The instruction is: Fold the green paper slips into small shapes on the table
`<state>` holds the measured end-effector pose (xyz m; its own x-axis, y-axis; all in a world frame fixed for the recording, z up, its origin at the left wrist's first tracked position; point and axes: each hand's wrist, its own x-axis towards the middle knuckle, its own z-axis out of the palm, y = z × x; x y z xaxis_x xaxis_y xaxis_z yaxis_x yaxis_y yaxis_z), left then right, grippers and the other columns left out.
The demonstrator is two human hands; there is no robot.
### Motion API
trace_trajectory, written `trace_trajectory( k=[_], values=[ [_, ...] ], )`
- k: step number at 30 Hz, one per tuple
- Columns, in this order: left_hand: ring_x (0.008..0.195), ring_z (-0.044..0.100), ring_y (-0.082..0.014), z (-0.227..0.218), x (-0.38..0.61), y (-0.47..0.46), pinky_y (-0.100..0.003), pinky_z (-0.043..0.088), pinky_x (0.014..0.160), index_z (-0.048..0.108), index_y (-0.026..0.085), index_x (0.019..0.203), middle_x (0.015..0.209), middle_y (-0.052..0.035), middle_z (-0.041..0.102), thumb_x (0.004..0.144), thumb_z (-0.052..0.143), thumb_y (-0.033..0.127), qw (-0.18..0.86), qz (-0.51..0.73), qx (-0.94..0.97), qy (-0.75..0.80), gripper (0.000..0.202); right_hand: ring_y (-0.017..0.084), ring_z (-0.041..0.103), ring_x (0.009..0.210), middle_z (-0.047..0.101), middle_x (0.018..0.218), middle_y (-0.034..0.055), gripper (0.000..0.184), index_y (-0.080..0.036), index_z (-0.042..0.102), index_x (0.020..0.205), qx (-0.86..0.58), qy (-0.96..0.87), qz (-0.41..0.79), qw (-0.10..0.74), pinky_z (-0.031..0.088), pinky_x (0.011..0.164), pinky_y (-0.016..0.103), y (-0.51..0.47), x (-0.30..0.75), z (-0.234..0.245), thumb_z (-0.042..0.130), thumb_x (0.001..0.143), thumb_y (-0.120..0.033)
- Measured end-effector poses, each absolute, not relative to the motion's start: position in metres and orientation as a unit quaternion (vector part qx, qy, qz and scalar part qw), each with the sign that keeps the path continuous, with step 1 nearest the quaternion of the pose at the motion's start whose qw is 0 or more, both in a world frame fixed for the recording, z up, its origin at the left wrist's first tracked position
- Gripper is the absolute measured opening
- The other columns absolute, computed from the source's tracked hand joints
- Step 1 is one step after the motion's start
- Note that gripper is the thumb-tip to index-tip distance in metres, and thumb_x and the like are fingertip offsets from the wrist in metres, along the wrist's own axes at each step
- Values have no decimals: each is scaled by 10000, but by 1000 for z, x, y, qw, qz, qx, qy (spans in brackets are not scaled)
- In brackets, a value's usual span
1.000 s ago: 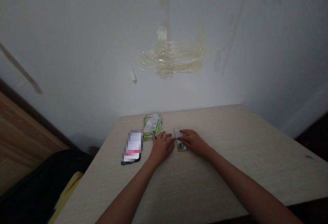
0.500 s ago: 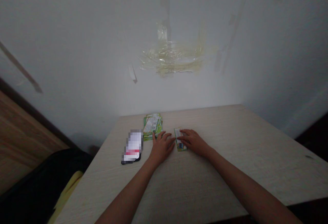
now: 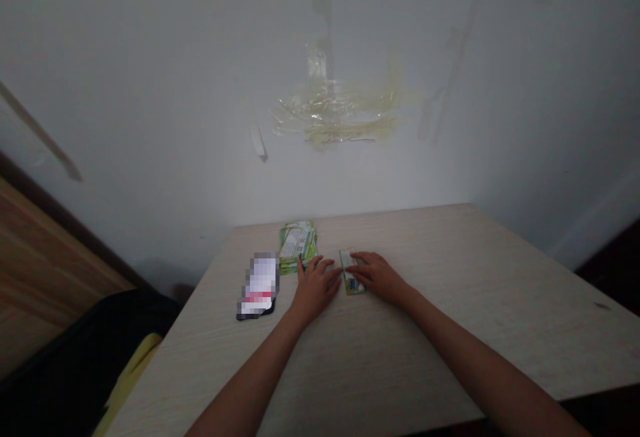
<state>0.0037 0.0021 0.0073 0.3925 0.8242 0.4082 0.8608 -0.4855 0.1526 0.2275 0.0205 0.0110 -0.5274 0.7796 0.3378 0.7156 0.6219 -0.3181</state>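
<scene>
Well, two hands (image 3: 317, 288) (image 3: 384, 278), one card (image 3: 353, 286), one pile (image 3: 299, 244)

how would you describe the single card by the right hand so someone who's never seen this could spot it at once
Start at the pale table by the wall and find the right hand. A small card lies partly beneath it, just right of the left hand. Unlike the overlapping cards in the pile farther left, this one lies alone.

The head camera looks forward and down over the table (image 3: 425, 344) toward the wall (image 3: 150, 90). It sits at the table's near side.
</scene>
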Motion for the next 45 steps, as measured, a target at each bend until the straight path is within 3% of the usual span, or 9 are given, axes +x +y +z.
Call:
trace_trajectory(
  k=[13,25,37,45],
  values=[
    [1303,405,-305,15,5,1,-723,20,1089,608,403,1172,1291,3,607,903,501,382,65,-206,-848,-484,290,240,476,1260,530,1370,69,302,-335,644,1194,-426,-871,80,232,328,1081,475,21,228,12,505,927,-309],
    [1361,364,-281,21,1,5,-706,-23,1097,536,365,1267,1320,1,599,932,418,366,49,-168,-884,-434,356,237,479,1267,566,1339,89,331,-212,610,1204,-436,-860,97,246,307,1102,465,25,227,5,524,903,-321],
    [1213,473,-244,22,11,25,-701,53,1087,621,315,1044,1098,-8,670,897,510,342,5,-178,-868,-463,186,236,525,1210,606,1274,102,265,-202,638,1105,-443,-851,106,263,337,1075,446,25,226,6,574,867,-301],
    [1210,473,-268,19,14,26,-707,54,1088,639,300,1019,1097,-25,670,829,598,355,-10,-191,-851,-490,202,226,520,1224,610,1286,82,220,-219,682,1040,-428,-855,118,269,357,1068,428,30,230,3,547,897,-317]
  ],
)
